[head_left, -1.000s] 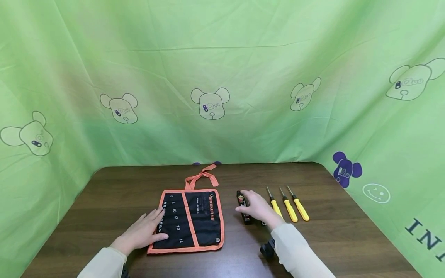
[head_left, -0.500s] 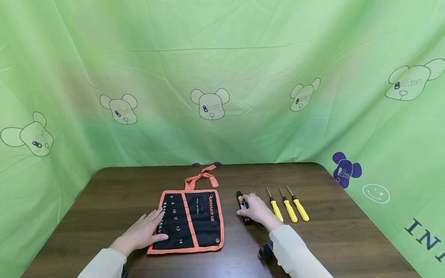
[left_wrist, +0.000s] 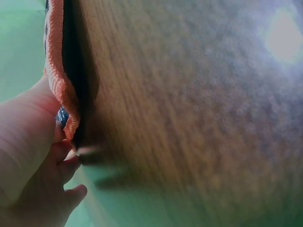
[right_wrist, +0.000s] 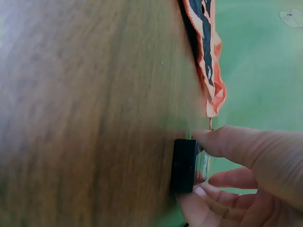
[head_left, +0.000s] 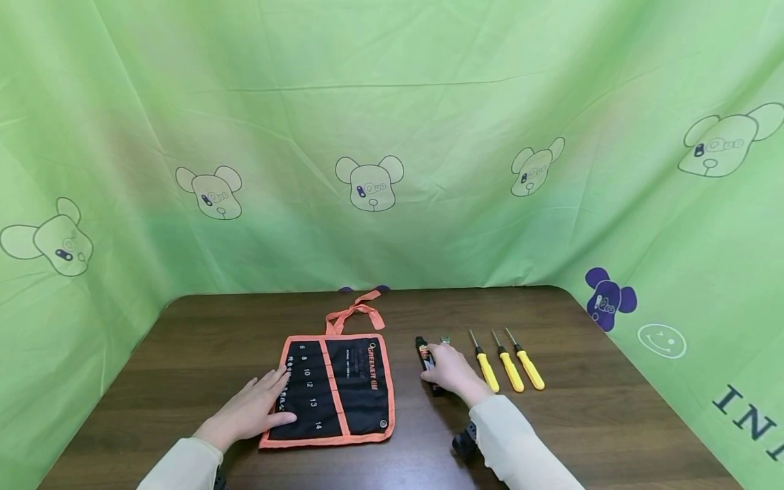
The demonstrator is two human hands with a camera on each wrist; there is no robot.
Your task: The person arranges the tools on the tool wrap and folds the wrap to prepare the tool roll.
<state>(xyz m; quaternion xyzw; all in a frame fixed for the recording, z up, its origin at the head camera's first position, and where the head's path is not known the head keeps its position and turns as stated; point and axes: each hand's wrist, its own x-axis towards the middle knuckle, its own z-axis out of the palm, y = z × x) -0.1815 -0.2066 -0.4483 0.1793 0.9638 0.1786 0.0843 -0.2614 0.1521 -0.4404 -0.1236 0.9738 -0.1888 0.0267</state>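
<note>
A black tool pouch (head_left: 361, 381) with orange trim and printed numbers lies flat on the table. My left hand (head_left: 254, 405) rests on its left side, fingers extended; in the left wrist view the pouch's orange edge (left_wrist: 57, 80) runs beside the thumb. To the right of the pouch, my right hand (head_left: 452, 371) grips a narrow black case (head_left: 422, 350) with printing on it. Seen from the right wrist, the thumb and fingers pinch both sides of the case's black end (right_wrist: 183, 165), and a clear part shows behind. Part of the case is hidden under the hand.
Three yellow-handled screwdrivers (head_left: 510, 371) lie side by side just right of my right hand. A small greenish-silver item (head_left: 445, 339) peeks out beyond that hand. Orange ties (head_left: 355, 316) stretch from the pouch's far edge. A green curtain (head_left: 380, 252) hangs behind the table.
My right hand has shifted slightly right and its thumb has closed in on the black case. The small greenish-silver item has come into view. The left hand stays put.
</note>
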